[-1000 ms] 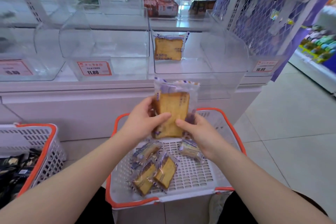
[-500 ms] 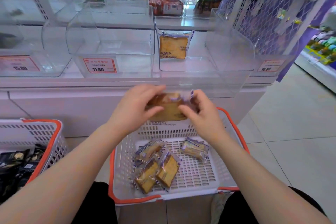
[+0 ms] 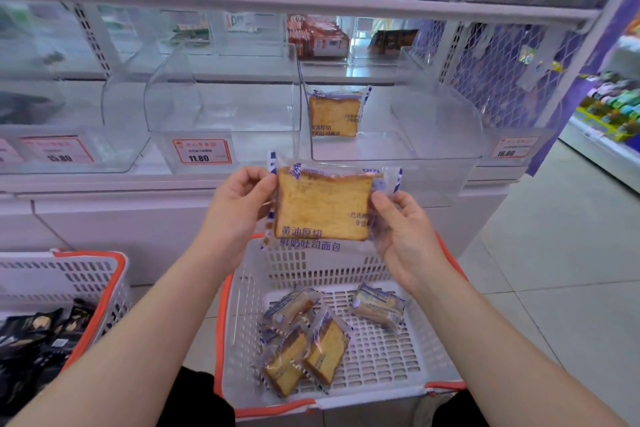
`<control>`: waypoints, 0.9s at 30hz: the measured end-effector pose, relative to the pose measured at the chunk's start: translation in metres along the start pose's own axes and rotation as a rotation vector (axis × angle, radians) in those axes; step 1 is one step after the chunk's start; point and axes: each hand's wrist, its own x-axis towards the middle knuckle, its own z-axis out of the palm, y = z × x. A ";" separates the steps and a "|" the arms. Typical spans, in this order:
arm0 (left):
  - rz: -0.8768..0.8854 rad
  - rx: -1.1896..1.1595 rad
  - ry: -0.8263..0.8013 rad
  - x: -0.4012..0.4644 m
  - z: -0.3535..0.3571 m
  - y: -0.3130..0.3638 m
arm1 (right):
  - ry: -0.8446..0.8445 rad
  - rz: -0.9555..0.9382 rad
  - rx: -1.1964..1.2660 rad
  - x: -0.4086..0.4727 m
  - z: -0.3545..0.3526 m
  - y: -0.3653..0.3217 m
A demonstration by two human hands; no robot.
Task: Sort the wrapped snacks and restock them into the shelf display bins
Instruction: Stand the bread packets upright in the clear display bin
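While both hands keep it upright above the white basket point(image 3: 346, 267), the wrapped toast slice point(image 3: 322, 205) sits just below the clear bin point(image 3: 398, 149) that holds one matching pack point(image 3: 333, 116). Left hand point(image 3: 239, 211) pinches the left wrapper edge, right hand point(image 3: 403, 236) cups the right edge, fingers curled on film. Likely light, soft, crushable; film slippery. Better to grip the sealed edges, not the bread. Four more packs point(image 3: 306, 350) lie in the basket.

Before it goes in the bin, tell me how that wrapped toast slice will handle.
The wrapped toast slice probably feels light and soft, so squeezing could dent it. Its clear film looks slippery; left hand and right hand pinch its edges. It may tip unless leaned, like the slice in the bin.
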 end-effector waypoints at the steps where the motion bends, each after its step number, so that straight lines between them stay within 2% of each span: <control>1: 0.011 -0.008 0.036 0.000 0.001 -0.001 | -0.013 -0.003 0.021 -0.001 0.001 0.000; 5: 0.057 0.050 0.187 0.004 -0.002 0.000 | -0.068 0.013 -0.042 -0.002 0.003 -0.003; 8: 0.087 0.079 0.215 0.004 0.000 0.000 | 0.047 -0.069 -0.185 0.000 0.003 -0.007; 10: 0.100 0.032 0.195 0.002 0.007 -0.001 | 0.127 -0.103 -0.099 0.003 0.003 -0.011; 12: 0.111 -0.016 0.184 0.003 0.013 0.002 | 0.138 -0.122 -0.031 0.004 0.004 -0.016; 20: 0.212 -0.182 0.169 0.037 0.033 0.045 | -0.099 -0.228 -0.709 0.018 0.017 -0.064; 27: 0.274 -0.148 0.081 0.080 0.041 0.088 | -0.144 -0.292 -0.794 0.053 0.040 -0.112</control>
